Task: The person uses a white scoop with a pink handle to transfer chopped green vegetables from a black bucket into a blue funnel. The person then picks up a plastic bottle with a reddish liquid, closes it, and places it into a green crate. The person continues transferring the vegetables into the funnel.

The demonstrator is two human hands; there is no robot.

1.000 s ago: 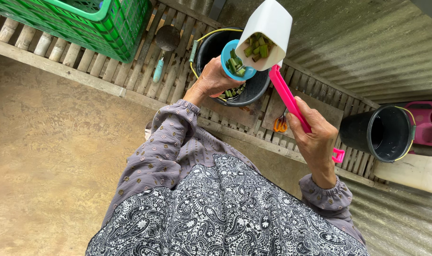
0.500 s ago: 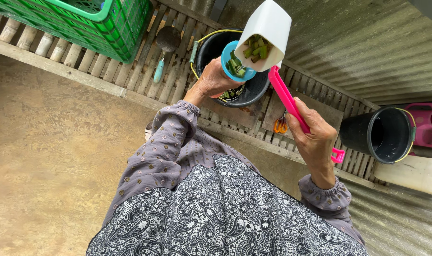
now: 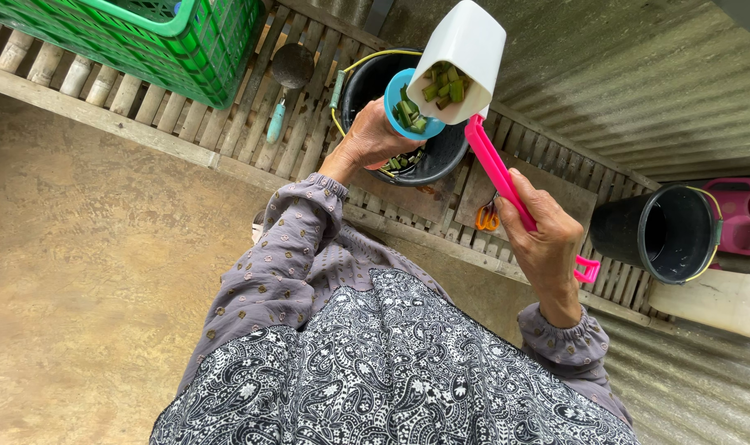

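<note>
Scoop held tilted over the blue cup, hardly a shift from a second ago

Barely anything has moved across the last second, as far as I can see from the head view: the white scoop sits at the same tilt, and the blue cup is in the same spot beneath its mouth. I judge this to be a slow, steady transfer of the chopped green pieces rather than a quick tip.

My right hand is closed around the pink handle, gripping it near the lower end. My left hand is wrapped around the cup, holding it up over the black bucket, where more green bits lie.

The scoop's long axis runs along the handle, from my right hand up and to the left in the picture, with the open mouth facing down and left toward the cup, touching or just beside its rim. A second black bucket stands well apart to the right, a green crate to the left on the slatted bench.
</note>
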